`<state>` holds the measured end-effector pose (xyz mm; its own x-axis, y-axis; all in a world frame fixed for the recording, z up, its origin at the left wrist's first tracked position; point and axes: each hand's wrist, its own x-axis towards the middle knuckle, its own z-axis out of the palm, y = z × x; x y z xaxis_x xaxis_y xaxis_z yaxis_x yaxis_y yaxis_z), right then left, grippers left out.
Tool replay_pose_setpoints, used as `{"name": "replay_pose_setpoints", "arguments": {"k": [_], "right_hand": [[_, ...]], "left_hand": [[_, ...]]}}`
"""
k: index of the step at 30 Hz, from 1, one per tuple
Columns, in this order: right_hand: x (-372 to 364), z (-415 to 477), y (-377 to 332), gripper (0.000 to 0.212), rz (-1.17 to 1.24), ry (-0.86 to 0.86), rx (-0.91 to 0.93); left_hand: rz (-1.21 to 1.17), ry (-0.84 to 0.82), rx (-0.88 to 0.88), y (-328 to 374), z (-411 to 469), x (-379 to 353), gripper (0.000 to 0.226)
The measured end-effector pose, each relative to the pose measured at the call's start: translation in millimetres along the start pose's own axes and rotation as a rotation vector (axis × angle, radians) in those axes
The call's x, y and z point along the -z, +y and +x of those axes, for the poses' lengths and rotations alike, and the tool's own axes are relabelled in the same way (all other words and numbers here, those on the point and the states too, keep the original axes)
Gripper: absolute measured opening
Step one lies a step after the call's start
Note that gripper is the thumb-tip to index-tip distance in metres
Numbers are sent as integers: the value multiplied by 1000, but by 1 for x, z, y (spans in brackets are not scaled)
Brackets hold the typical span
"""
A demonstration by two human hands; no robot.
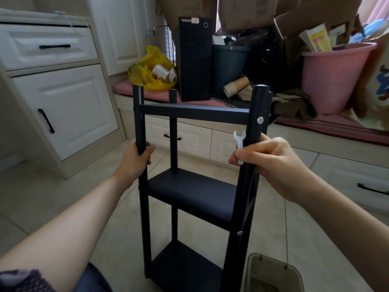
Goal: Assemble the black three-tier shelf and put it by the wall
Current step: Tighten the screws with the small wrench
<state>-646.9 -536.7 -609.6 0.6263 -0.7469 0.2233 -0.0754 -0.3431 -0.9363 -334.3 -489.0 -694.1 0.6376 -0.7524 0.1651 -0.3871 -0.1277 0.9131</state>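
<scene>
Black three-tier shelf [190, 192], upright, both posts gripped

Head view, forward-down (close, wide-angle)

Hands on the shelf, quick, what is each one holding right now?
Left hand: grips the black shelf's left post.
Right hand: grips the right post and pinches a small white wrench.
</scene>
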Motion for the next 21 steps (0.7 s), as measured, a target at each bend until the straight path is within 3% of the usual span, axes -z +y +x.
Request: {"name": "replay_pose_setpoints", "arguments": {"k": [4,9,11,14,18,21], "right_hand": [[-3,-1,-1,16,-26,-7,37],[-7,1,-2,18,-78,-1,49],[-8,2,-3,18,-101,11,60],[-11,3,-5,21,-50,19,67],[-15,6,-8,19,45,-25,85],[-18,11,-8,17,81,-43,101]], "left_hand": [[173,28,33,10,-2,0,20],[345,-2,162,26,-23,-11,86],[372,-53,154,32,-38,-19,98],[298,-193,76,44,-64,-31,96],[-100,-576,156,62,-101,-56,81],[-223,-752,140,68,-118,-69,52]]}}
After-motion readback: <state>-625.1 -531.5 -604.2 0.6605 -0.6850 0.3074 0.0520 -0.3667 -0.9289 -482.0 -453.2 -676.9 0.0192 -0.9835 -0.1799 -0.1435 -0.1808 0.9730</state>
